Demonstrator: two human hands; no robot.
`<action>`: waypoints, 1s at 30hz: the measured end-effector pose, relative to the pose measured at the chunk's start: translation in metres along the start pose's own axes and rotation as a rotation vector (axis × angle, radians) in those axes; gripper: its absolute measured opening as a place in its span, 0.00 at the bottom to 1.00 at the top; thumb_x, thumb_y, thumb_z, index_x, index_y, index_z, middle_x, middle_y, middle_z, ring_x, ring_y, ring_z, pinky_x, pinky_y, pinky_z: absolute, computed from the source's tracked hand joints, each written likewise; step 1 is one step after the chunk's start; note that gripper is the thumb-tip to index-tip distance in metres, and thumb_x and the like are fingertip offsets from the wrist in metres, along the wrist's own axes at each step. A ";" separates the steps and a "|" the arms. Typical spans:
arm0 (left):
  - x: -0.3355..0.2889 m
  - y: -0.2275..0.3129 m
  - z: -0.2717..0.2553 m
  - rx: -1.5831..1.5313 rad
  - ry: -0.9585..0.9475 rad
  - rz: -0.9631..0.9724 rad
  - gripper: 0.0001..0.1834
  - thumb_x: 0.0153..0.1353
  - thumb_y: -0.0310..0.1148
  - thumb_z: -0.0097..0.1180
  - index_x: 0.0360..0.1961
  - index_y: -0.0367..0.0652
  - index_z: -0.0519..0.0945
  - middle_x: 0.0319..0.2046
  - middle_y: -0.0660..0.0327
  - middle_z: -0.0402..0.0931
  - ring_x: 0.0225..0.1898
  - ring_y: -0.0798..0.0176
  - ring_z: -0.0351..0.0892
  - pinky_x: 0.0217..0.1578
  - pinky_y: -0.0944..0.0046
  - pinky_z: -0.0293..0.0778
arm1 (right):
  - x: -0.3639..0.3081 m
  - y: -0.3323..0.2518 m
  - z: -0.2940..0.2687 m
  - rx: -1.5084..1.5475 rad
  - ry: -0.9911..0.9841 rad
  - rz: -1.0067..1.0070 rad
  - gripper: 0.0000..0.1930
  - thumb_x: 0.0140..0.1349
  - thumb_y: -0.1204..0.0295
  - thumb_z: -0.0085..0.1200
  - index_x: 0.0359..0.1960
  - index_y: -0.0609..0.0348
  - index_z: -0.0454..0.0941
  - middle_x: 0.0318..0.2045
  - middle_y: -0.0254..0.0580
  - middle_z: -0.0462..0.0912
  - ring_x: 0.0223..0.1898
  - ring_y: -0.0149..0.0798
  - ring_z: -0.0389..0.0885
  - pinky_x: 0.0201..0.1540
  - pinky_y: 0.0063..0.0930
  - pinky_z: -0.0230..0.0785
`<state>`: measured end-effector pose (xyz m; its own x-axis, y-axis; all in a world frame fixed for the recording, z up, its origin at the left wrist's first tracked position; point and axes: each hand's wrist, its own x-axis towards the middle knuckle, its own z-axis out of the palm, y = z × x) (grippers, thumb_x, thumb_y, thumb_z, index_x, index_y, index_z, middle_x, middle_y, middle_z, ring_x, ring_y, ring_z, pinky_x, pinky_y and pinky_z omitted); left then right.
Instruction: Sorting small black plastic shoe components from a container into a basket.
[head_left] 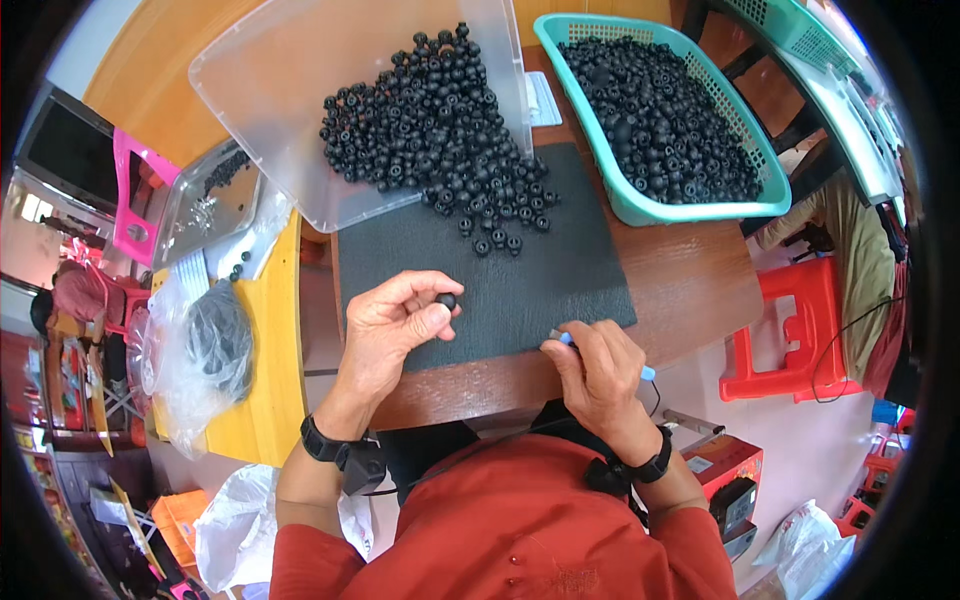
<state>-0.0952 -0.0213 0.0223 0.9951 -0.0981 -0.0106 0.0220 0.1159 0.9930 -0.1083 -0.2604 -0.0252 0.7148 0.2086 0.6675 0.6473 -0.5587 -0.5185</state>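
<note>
Between the thumb and fingertips of my left hand is a small black ball-shaped part, held over the dark mat. My right hand is closed around a slim blue-handled tool, near the mat's front right corner. A short pale tip shows past my thumb, but the fingers hide most of the tool. The tool and the black part are apart. Many similar black parts with round holes spill onto the mat from a clear plastic bin beyond my hands.
A turquoise basket full of black parts stands at the far right of the brown table. To the left, a yellow table bears a bagged black bundle and a tray. A red stool stands at right.
</note>
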 end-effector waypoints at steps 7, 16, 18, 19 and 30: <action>-0.033 0.002 0.019 -0.283 -0.049 0.001 0.14 0.58 0.25 0.66 0.44 0.33 0.80 0.37 0.61 0.79 0.37 0.69 0.80 0.39 0.70 0.81 | 0.027 -0.034 -0.001 0.259 -0.037 -0.035 0.13 0.54 0.73 0.67 0.37 0.66 0.77 0.23 0.44 0.75 0.22 0.44 0.73 0.24 0.34 0.65; -0.047 -0.003 0.033 -0.303 -0.071 0.037 0.12 0.60 0.24 0.63 0.45 0.31 0.80 0.38 0.58 0.79 0.37 0.68 0.80 0.39 0.70 0.80 | 0.022 -0.045 0.005 0.346 -0.017 -0.040 0.15 0.53 0.69 0.68 0.36 0.65 0.77 0.22 0.41 0.74 0.21 0.42 0.72 0.23 0.34 0.64; -0.048 -0.003 0.034 -0.309 -0.067 0.037 0.12 0.61 0.24 0.63 0.45 0.31 0.80 0.38 0.57 0.79 0.37 0.67 0.81 0.38 0.70 0.80 | 0.021 -0.045 0.005 0.327 -0.009 -0.045 0.15 0.53 0.69 0.68 0.36 0.65 0.76 0.22 0.41 0.74 0.21 0.42 0.72 0.23 0.34 0.64; -0.048 -0.003 0.035 -0.309 -0.067 0.035 0.12 0.61 0.24 0.63 0.45 0.31 0.80 0.38 0.57 0.79 0.37 0.67 0.81 0.38 0.70 0.80 | 0.021 -0.046 0.006 0.313 -0.001 -0.054 0.15 0.53 0.69 0.68 0.35 0.65 0.76 0.22 0.41 0.74 0.21 0.42 0.72 0.23 0.33 0.64; -0.050 0.000 0.037 -0.301 -0.047 -0.008 0.13 0.61 0.26 0.64 0.44 0.30 0.80 0.37 0.59 0.79 0.36 0.68 0.81 0.38 0.71 0.80 | 0.019 -0.045 0.011 0.304 0.010 -0.085 0.15 0.55 0.67 0.67 0.35 0.65 0.76 0.21 0.41 0.73 0.21 0.42 0.73 0.23 0.33 0.65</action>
<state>-0.1488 -0.0532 0.0270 0.9895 -0.1448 -0.0055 0.0639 0.4024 0.9132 -0.1208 -0.2226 0.0045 0.6531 0.2358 0.7196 0.7552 -0.2737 -0.5957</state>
